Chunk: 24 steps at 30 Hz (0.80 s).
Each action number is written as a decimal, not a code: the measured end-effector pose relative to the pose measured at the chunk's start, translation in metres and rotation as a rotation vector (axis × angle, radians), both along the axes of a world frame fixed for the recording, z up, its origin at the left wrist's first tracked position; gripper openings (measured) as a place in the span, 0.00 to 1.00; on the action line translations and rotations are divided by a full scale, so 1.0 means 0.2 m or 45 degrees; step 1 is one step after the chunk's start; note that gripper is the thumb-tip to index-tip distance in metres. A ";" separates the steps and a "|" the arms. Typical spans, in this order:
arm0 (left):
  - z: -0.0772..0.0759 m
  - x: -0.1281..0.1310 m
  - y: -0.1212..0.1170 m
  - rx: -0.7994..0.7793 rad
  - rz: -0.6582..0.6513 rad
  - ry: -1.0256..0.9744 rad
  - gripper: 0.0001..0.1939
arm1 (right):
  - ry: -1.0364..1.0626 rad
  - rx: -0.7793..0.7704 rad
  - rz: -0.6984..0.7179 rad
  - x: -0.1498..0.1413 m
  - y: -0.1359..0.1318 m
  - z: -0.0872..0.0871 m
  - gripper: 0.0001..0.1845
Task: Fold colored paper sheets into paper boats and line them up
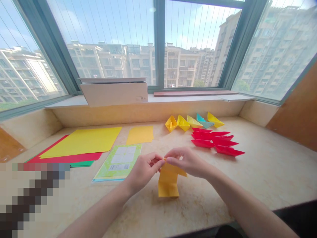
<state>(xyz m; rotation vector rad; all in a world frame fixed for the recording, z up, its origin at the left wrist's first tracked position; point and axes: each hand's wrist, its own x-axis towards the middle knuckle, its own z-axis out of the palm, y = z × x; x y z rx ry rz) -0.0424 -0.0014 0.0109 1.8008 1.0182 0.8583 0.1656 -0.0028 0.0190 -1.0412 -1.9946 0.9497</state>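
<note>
Between my two hands is a folded piece of orange-yellow paper (168, 185), its lower flap hanging toward the counter with crease lines across it. My left hand (146, 168) pinches its upper edge between thumb and fingers. Close against it, my right hand (184, 161) pinches the same top edge from the other side. The fingertips of both hands nearly meet there and partly hide the fold. A flat orange-yellow sheet (140, 135) lies beyond my left hand. Past my right hand sit several red paper boats (226, 141), grouped in rows.
Behind the red boats stand yellow paper boats (183, 123) and a blue one (205, 121). At left lie large yellow sheets (84, 141) over red sheets (74, 158), and a green-white paper packet (120, 161). A white box (115, 92) rests on the window ledge.
</note>
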 end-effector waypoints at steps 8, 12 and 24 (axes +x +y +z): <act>-0.01 0.01 -0.02 0.001 -0.002 0.034 0.13 | 0.111 -0.111 -0.032 -0.02 0.02 -0.06 0.17; -0.01 0.01 -0.01 -0.001 0.018 0.018 0.13 | 0.083 -0.091 -0.071 -0.02 0.02 -0.05 0.15; 0.00 0.00 -0.01 0.096 0.134 0.044 0.14 | 0.046 0.036 -0.186 -0.05 0.00 -0.04 0.10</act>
